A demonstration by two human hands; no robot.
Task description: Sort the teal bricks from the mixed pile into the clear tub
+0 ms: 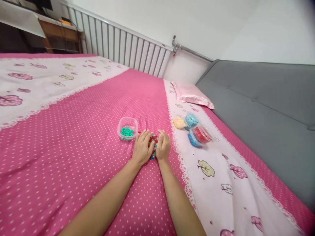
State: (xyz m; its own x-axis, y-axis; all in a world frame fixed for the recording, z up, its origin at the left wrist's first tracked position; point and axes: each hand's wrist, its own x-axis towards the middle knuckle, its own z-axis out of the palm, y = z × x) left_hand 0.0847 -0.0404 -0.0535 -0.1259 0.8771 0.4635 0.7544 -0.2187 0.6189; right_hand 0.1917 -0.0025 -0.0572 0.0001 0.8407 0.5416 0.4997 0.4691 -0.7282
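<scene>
Two hands over a loose heap of small pieces on a bed. The left hand (142, 147) and the right hand (163, 146) flank the heap (153, 144), chiefly red and green, which lies between them directly on the bedspread (93, 131). The fingers of both hands are extended and slightly curved, released rather than clenched, cupping the heap from either side. An open, clear tub (132, 122) holding green pieces (127, 131) stands just beside the left fingertips; whether tub and fingertips touch cannot be made out at this scale.

Principal hazards, as judged from the arrangement: pieces may slip out through the gap at the front or under the palms, since nothing else walls in the heap. A leftward sweep of the left hand could tip the tub, because soft bedding gives it no firm base, and its green pieces would then mix with the heap. Pulling the cloth into folds could scatter loose pieces.

The bedspread is pink with white dots, bordered by pale, lace-edged bands printed with trees. On the right-hand band sits a cluster of containers showing yellow pieces (179, 122), teal pieces (192, 118), red pieces (200, 133) and blue pieces (194, 140). Beyond are a pink pillow (193, 93), a grey padded headboard (261, 88), a white radiator (123, 41) with a metal pipe (194, 53), and, at far left, a wooden desk (55, 30).
</scene>
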